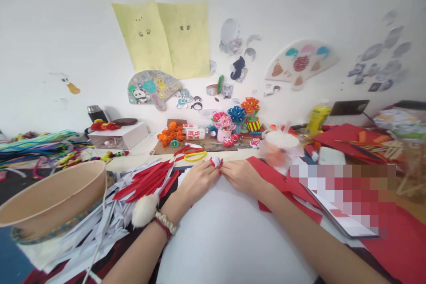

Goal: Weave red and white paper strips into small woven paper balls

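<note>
Between the fingertips of both hands is a small red-and-white folded paper piece [216, 162], rounded on top; its underside is hidden. My left hand [199, 179] is closed on its left side, with a scrunchie [165, 222] around the wrist. On the other side, my right hand [242, 178] pinches it with fingers pressed together. A similar red-and-white paper piece [230, 142] lies just beyond, at the back of the table. Red paper strips [146, 179] are heaped left of my left hand, with white paper strips [89, 235] nearer the front.
A wide tan bowl [53, 191] stands at the left. Scissors with yellow handles [195, 155] lie beyond my left hand. A lidded cup [282, 144] stands behind my right hand. Right of that arm are red paper sheets [399, 239] and a tablet-like device [356, 226], partly blurred out.
</note>
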{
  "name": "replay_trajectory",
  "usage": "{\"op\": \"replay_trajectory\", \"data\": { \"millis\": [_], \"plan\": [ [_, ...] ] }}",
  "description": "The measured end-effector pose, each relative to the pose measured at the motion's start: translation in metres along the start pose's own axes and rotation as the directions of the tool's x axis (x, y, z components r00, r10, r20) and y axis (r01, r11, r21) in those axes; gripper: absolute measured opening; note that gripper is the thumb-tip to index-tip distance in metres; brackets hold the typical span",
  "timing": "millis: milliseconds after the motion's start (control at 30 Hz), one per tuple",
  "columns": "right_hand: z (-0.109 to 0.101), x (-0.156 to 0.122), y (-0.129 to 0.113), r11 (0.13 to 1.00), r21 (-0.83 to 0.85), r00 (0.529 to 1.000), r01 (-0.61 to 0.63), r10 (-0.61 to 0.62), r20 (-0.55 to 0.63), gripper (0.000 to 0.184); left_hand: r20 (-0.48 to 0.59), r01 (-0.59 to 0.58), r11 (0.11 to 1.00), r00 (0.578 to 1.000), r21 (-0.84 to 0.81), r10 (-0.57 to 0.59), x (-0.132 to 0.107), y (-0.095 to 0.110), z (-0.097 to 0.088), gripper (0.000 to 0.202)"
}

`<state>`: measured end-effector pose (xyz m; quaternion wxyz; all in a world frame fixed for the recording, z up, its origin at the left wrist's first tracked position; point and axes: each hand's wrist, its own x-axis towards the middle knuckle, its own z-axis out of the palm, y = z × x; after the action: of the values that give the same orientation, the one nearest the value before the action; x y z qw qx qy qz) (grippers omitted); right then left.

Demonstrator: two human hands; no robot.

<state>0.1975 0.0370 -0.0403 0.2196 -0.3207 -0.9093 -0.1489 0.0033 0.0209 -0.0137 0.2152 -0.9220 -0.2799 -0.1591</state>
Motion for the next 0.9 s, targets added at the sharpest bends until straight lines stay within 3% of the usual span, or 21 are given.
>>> {"op": "replay_trajectory", "data": {
  "millis": [167,300,467,700,900],
  "plan": [
    [0.001,-0.001,0.003,1.0,0.021,0.999,0.004,-0.005,0.039,0.022,0.023,-0.016,0.999,1.0,-0.046,0.017,0.0,0.001,-0.002,0.027],
    [0.0,-0.002,0.002,0.997,0.08,1.0,-0.01,0.008,0.027,0.023,0.006,0.141,0.985,0.99,-0.094,-0.142,-0.001,0.003,-0.005,0.02],
    [-0.003,-0.004,0.001,0.978,0.197,0.997,-0.062,0.068,-0.025,0.023,-0.005,0.326,0.91,0.941,-0.257,-0.339,-0.003,0.007,-0.004,0.015],
    [-0.002,-0.002,-0.005,0.89,0.411,0.975,-0.196,0.223,-0.018,0.016,0.061,0.423,0.857,0.903,-0.293,-0.425,-0.001,0.011,0.002,0.013],
    [-0.004,-0.001,-0.01,0.847,0.42,0.935,-0.326,0.356,0.008,0.015,0.068,0.488,0.808,0.866,-0.33,-0.496,0.001,0.015,0.004,0.013]
  ]
}}
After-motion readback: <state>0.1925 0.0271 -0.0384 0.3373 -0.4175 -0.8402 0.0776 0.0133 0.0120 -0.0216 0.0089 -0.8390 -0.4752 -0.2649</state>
